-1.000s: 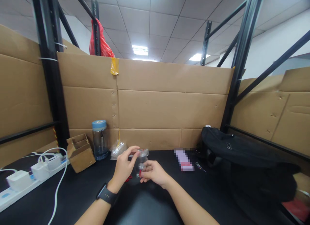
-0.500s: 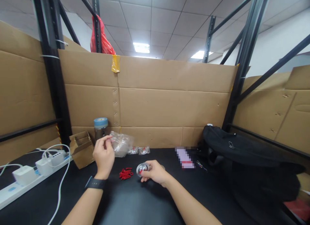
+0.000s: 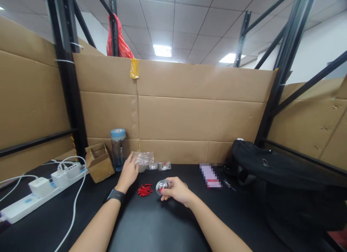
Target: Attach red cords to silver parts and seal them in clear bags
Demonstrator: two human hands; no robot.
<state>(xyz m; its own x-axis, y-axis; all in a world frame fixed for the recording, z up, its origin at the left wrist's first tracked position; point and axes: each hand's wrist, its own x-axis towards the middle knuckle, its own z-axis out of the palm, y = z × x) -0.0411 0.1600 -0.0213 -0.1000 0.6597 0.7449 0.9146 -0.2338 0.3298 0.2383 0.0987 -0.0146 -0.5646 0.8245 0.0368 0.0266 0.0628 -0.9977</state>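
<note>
My right hand [image 3: 175,190] is closed around a small round silver metal part [image 3: 162,186] with a red bit on it, resting on the black table [image 3: 151,226]. My left hand [image 3: 129,171], with a dark watch on the wrist, reaches forward with fingers stretched out against a pile of clear plastic bags [image 3: 144,160] near the cardboard wall. A small heap of red pieces [image 3: 144,189] lies between my two hands. Two small bagged parts [image 3: 161,166] lie just past the silver part.
A dark bottle with a blue lid [image 3: 118,149] and a small open cardboard box [image 3: 99,161] stand at the back left. A white power strip with chargers and cables [image 3: 40,188] lies far left. A black bag [image 3: 271,169] fills the right side. Cardboard walls surround the table.
My left hand carried the clear bag away from the right hand and down to the bag pile at the back. My right hand lowered the silver part to the table.
</note>
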